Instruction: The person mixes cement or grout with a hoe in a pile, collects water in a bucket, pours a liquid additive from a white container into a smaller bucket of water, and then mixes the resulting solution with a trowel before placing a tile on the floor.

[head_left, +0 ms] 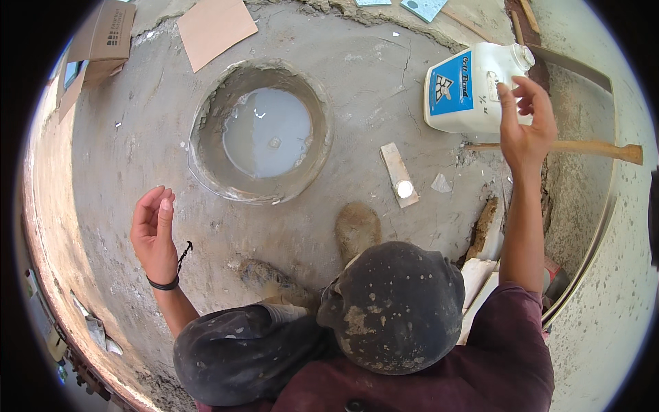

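My right hand (525,127) is raised at the right, fingers apart, just in front of the handle side of a white plastic jug with a blue label (467,86) lying on the concrete floor. Whether the fingertips touch the jug I cannot tell. My left hand (154,233) hovers open and holds nothing, with a black band on the wrist, below and to the left of a round hole (206,147) in the concrete holding grey liquid. A small white cap (404,188) rests on a narrow tile strip (395,161) between hole and jug.
A wooden tool handle (590,147) lies to the right under my right hand. Cardboard sheet (216,27) and an open box (99,41) sit at the back left, tile pieces (425,7) at the back. My dusty shoes (357,230) stand near the hole.
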{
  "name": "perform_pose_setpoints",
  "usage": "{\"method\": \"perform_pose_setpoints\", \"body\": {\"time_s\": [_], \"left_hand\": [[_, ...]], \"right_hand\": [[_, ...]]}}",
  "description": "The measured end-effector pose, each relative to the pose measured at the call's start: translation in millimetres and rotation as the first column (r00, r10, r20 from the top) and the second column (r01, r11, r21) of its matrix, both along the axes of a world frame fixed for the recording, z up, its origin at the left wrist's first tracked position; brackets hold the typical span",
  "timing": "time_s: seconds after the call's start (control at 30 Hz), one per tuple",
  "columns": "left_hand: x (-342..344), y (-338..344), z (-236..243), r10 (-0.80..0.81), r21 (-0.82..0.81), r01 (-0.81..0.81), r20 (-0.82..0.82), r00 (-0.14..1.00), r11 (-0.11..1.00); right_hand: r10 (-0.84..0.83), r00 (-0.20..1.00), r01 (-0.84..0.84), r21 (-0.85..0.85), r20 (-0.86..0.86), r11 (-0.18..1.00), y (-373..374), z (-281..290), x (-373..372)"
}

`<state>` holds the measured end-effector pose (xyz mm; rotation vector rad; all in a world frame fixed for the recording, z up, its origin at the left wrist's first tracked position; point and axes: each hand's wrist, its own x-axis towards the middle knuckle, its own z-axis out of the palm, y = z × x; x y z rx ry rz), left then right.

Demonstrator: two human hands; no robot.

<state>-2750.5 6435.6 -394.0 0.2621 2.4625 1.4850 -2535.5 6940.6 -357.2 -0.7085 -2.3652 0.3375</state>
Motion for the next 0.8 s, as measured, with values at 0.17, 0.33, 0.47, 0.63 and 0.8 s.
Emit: {"method": "perform_pose_setpoints", "body": {"time_s": [0.17, 0.33, 0.47, 0.63, 0.8], "left_hand": [[-1, -1, -22, -0.044, -0.013, 0.044, 0.042, 0.998, 0.999], [1, -1, -24, -0.048, -0.044, 0.050, 0.032, 0.998, 0.998], [1, 1, -23, -0.032, -0.018, 0.033, 0.063, 0.997, 0.999], [3, 15, -31, -0.039, 0.025, 0.038, 0.051, 0.998, 0.999], [2, 5, -30, 0.003, 0.028, -0.004, 0.040, 0.999, 1.000]], "right_hand": [[0.130, 0.706, 0.282, -0.446, 0.696, 0.850, -91, -140, 90], [0.001, 0.835, 0.194, -0.297, 0.550, 0.935, -111, -202, 136], [-0.190, 0.857, 0.247, -0.059, 0.479, 0.967, -85, -179, 131], [0.043, 0.743, 0.156, -0.235, 0.668, 0.959, -103, -187, 125], [-0.011, 0.809, 0.273, -0.359, 0.588, 0.893, -115, -199, 115]]}}
